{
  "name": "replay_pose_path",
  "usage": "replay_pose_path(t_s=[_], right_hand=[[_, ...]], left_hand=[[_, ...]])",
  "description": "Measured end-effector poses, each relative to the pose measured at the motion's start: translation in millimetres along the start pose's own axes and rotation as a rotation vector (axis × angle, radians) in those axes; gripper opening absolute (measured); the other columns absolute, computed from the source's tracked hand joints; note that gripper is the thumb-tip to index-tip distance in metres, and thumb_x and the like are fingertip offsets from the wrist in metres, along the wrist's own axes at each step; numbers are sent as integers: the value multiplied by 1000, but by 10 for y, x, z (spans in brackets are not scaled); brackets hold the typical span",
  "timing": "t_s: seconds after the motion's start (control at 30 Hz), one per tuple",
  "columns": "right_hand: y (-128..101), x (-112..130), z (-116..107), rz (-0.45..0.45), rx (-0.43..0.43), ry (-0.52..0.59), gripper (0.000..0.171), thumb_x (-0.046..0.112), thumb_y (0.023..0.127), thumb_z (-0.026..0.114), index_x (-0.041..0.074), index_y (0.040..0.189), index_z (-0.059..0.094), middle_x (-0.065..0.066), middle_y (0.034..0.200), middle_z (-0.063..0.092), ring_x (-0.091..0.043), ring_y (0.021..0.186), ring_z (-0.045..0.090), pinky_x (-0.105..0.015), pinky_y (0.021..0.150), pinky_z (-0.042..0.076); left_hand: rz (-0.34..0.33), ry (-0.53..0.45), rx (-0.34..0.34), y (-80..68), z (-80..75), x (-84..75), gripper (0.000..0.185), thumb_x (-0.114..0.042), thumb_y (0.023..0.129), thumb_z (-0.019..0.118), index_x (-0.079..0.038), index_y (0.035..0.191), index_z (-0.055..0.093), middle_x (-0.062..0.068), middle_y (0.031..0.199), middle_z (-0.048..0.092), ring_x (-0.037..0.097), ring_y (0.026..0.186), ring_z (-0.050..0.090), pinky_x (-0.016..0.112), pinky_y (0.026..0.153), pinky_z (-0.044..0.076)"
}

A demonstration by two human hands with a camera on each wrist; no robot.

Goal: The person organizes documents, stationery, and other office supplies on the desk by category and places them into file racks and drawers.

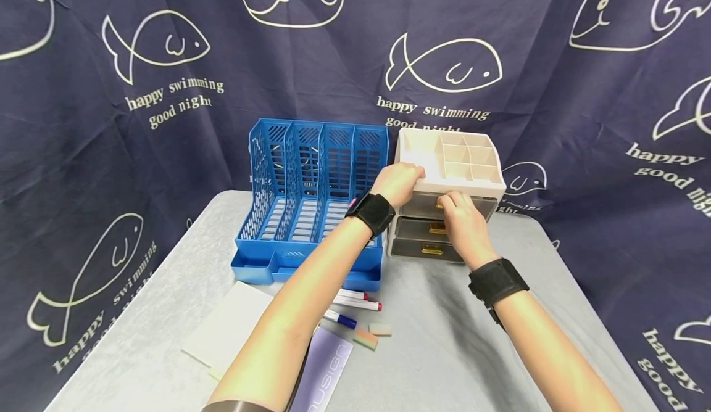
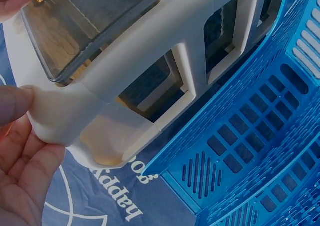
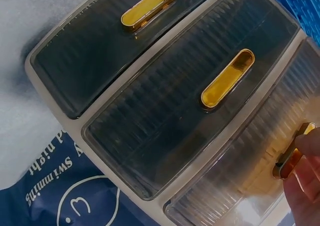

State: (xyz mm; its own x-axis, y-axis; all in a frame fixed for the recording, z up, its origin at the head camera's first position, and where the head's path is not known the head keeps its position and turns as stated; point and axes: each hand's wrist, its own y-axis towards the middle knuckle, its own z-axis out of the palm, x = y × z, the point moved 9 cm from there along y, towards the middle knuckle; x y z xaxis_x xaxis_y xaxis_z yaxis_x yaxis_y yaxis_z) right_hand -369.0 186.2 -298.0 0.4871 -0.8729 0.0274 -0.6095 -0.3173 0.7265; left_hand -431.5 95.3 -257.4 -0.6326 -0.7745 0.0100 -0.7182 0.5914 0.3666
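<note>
On the grey worktop (image 1: 444,313), the left hand (image 1: 397,182) gripped the cream plastic drawer organiser (image 1: 478,181) at its top corner while the right hand (image 1: 463,218) pinched the top smoky drawer's gold handle (image 3: 292,153).

Right hand (image 1: 463,221) hides top drawer handle (image 3: 292,156); left arm covers markers (image 1: 355,301); purple booklet (image 1: 324,372) cut off.

Dark navy curtain (image 1: 111,153) fills the whole backdrop, hanging in soft folds, printed with white outline fish and whales and the repeated words "happy swimming good night". In front, a table (image 1: 444,350) under a pale grey, faintly textured cover, its far corners rounded. Light is even and bright, with only soft shadows on the cover.
</note>
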Motion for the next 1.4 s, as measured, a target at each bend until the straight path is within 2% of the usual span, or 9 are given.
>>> replay_pose_path(t_s=[0.67, 1.03, 1.2, 1.4], right_hand=[[27, 1, 43, 9, -33, -31, 24, -17, 77, 56, 0, 94, 58, -14, 96, 57, -34, 91, 54, -45, 67, 51], [23, -9, 30, 17, -16, -7, 25, -15, 76, 59, 1, 95, 59, -13, 97, 58, -33, 92, 55, -46, 67, 51], [-44, 2, -1, -33, -31, 31, 24, -10, 77, 61, 1, 99, 58, -13, 98, 57, -33, 90, 54, -45, 69, 50], [-200, 37, -4, -88, -45, 18, 20, -5, 79, 64, 1, 97, 60, -13, 95, 58, -33, 85, 55, -45, 65, 50]], left_hand=[[1, -2, -3, -22, -17, 22, 31, -4, 86, 63, -14, 115, 66, 2, 110, 68, 17, 100, 64, 31, 83, 52], [0, 2, -17, -27, -14, 30, 30, -4, 86, 63, -14, 114, 67, 2, 109, 69, 17, 99, 64, 31, 83, 52], [0, 6, -10, -30, -2, 28, 31, -4, 86, 63, -15, 115, 66, 1, 110, 68, 17, 101, 64, 31, 84, 52], [2, 11, 7, -15, -2, 6, 32, -5, 86, 63, -15, 117, 66, 1, 111, 68, 17, 102, 63, 30, 86, 51]])
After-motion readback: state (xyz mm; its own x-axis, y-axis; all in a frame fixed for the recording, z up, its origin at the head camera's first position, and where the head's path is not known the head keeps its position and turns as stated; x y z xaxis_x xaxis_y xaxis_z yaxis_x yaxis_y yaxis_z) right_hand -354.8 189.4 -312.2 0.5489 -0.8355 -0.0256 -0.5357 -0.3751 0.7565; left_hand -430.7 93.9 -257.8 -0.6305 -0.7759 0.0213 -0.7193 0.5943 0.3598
